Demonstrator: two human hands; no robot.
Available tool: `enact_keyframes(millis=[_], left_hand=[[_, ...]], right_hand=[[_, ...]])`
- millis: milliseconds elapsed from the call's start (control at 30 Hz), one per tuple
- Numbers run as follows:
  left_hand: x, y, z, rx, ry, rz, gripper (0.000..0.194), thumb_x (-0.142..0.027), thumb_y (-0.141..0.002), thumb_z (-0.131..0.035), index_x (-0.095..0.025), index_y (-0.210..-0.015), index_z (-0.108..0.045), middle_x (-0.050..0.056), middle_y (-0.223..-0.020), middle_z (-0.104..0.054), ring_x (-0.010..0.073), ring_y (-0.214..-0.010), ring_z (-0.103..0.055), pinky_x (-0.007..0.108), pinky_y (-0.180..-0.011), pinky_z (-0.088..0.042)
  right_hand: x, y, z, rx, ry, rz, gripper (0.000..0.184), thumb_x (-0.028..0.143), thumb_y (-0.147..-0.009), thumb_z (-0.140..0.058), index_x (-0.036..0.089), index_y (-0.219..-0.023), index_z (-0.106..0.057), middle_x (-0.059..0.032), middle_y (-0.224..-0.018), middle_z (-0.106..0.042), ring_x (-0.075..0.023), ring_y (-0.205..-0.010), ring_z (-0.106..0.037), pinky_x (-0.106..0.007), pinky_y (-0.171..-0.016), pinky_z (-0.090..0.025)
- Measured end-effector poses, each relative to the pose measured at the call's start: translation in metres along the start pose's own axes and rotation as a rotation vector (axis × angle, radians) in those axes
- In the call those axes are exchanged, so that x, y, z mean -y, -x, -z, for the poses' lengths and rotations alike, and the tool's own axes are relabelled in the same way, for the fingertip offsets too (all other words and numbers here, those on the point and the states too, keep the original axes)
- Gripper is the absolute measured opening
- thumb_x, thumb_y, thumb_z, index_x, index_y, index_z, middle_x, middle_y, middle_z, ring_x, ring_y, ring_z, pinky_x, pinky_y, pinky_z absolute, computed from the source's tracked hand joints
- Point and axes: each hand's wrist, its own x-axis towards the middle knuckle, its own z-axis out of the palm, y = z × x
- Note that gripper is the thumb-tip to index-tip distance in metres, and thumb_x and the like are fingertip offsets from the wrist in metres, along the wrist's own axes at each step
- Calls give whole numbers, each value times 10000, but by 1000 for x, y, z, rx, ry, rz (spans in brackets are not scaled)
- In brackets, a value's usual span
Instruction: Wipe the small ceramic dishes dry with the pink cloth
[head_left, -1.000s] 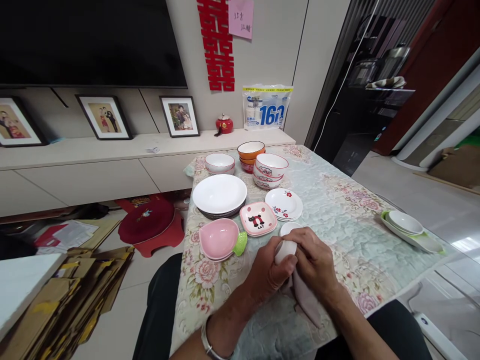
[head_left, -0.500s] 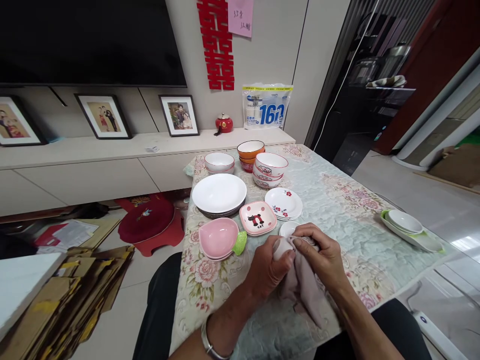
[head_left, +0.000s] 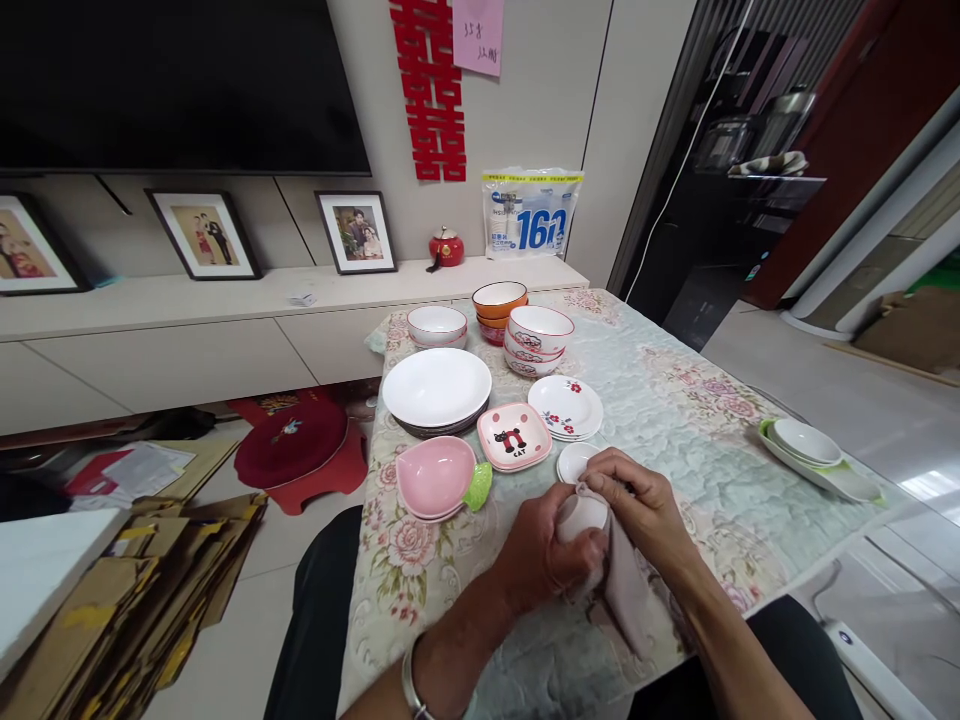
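My left hand [head_left: 551,555] is closed around a small white dish [head_left: 582,514], its thumb lying over the near side. A greyish-pink cloth [head_left: 628,590] is pinched in my right hand [head_left: 637,505] against the dish's far rim, and its loose end hangs down over the table edge side. Just beyond my fingers sits a small white saucer [head_left: 576,461], partly covered by my right hand. Close by are a square pink cat plate [head_left: 514,437], a pink bowl with a green leaf handle [head_left: 436,477] and a stack of flowered plates [head_left: 565,406].
Large white plates [head_left: 437,386] are stacked at the left of the table, with white bowls [head_left: 437,325], orange bowls [head_left: 500,298] and patterned bowls [head_left: 538,340] behind. Green-edged dishes [head_left: 807,442] lie at the right edge. A red stool [head_left: 300,445] and flattened cardboard [head_left: 150,570] are on the floor.
The small dish has turned in my left hand so more of its white surface shows. My right hand has shifted slightly, still pinching the cloth at the rim.
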Motion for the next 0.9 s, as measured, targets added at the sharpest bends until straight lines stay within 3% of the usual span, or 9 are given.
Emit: enact_keyframes(millis=[167,233,333,600,700,800,900], left_hand=[[2,-3,7,-46,56,33,401,-474,-828,-580,-133,-1034,-633,33,-891,-598,183,-804,-496,283,-684,-412],[2,-4,10,-62,81,52,380,-494,-844,-562,-132,-941,-625,29,-861,-583,183,-803,-489,294,-701,-402],[-1,-5,11,-29,133,27,359,-497,-876,-531,-144,-874,-590,11,-811,-539,167,-773,-449,294,-696,-370],[-5,-3,11,108,169,10,397,-545,-909,-469,-167,-804,-526,-17,-725,-446,137,-677,-376,283,-623,-313],[-3,-3,11,47,53,-46,386,-506,-928,-457,-148,-954,-601,34,-859,-591,184,-794,-504,311,-725,-401],[5,-3,11,-79,-212,-142,363,-437,-894,-547,-151,-1105,-622,82,-1012,-661,235,-926,-581,353,-842,-437],[15,-4,10,-159,-466,-217,218,-259,-893,-505,-175,-1057,-622,90,-990,-661,245,-938,-604,367,-852,-449]], right_hand=[[12,2,1,126,22,153,200,218,-958,-538,244,-1042,-717,-65,-996,-657,-207,-946,-640,-337,-812,-528],[14,3,-1,179,99,229,284,185,-944,-522,261,-1167,-680,-77,-1069,-650,-227,-1010,-624,-376,-854,-533],[8,4,-7,149,276,322,372,158,-933,-502,259,-1274,-612,-92,-1113,-646,-247,-1046,-597,-429,-881,-530],[-1,5,-12,83,441,399,226,145,-972,-497,213,-1153,-614,-78,-960,-659,-217,-902,-600,-363,-757,-535],[1,6,-11,53,507,406,193,134,-968,-491,203,-1089,-626,-75,-901,-652,-218,-856,-586,-365,-727,-515],[0,7,-10,12,590,414,195,127,-959,-486,191,-1075,-629,-88,-894,-645,-228,-854,-581,-371,-718,-506],[0,8,-10,-1,661,433,210,116,-947,-492,192,-1085,-631,-91,-898,-644,-231,-847,-581,-370,-716,-500]])
